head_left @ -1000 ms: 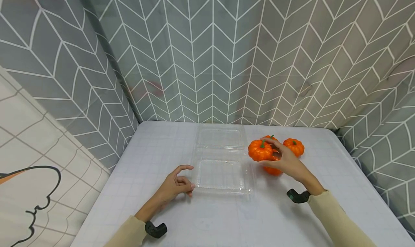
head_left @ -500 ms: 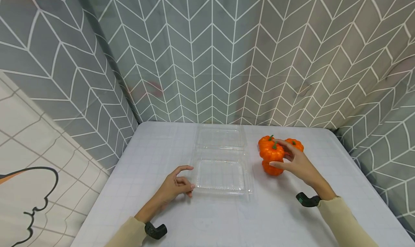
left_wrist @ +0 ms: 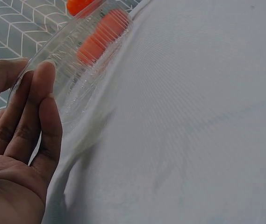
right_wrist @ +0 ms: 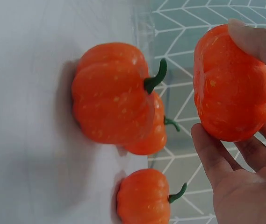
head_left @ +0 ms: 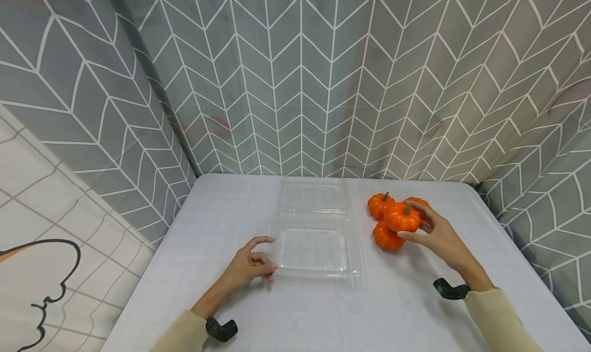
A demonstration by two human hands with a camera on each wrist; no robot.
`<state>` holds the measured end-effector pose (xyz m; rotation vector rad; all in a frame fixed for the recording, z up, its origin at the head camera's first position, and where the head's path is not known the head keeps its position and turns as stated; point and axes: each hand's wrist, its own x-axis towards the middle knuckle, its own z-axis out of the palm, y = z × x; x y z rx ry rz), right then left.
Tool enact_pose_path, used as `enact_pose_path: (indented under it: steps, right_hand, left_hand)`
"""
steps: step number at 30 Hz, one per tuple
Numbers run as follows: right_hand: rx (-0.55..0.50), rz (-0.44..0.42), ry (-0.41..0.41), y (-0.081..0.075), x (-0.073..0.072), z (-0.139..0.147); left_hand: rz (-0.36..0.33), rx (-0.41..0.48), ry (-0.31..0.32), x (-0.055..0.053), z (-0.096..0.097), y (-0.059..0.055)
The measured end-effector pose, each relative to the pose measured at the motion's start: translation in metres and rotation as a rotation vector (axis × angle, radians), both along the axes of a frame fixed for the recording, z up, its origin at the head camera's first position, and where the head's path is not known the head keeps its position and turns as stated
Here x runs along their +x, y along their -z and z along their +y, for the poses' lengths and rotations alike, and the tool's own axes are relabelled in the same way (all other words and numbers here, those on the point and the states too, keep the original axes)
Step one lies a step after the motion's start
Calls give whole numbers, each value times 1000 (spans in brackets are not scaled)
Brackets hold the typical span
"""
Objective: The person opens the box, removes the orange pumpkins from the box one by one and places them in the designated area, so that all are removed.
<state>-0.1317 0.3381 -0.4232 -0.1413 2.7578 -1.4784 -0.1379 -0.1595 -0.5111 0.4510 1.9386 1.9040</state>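
My right hand [head_left: 436, 231] holds a small orange pumpkin [head_left: 402, 217] with a green stem, thumb on one side and fingers on the other. In the right wrist view this pumpkin [right_wrist: 233, 84] is raised off the table. Three more pumpkins are by it: a near one [head_left: 388, 236], a far one [head_left: 380, 204] and a right one [head_left: 417, 201] partly hidden. My left hand [head_left: 251, 262] is at the left edge of an opened clear plastic container [head_left: 353, 249]. In the left wrist view its fingers [left_wrist: 44, 79] curl at the container's rim.
A white cloth covers the table [head_left: 314, 316]. The container's lid [head_left: 314, 195] lies folded back toward the patterned curtain [head_left: 318, 85] behind the table. A dark camera [head_left: 450, 289] is on the right wrist and another camera [head_left: 221, 329] on the left.
My right hand has moved right with the held pumpkin, away from the container. More of the far and near pumpkins shows now, less of the right one. The left hand has stayed in place.
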Motion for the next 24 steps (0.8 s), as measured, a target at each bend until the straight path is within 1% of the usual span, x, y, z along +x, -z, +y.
enact_pose_path:
  steps: [7,19,24]
  right_hand:
    - [8,-1,27,6,4,11]
    - [-16,22,73,15,11,23]
    - [-8,9,98,20,13,29]
  left_hand:
    - [14,5,9,0,0,1]
    - [-5,14,5,0,-1,1]
    - [-7,20,11,0,-1,1]
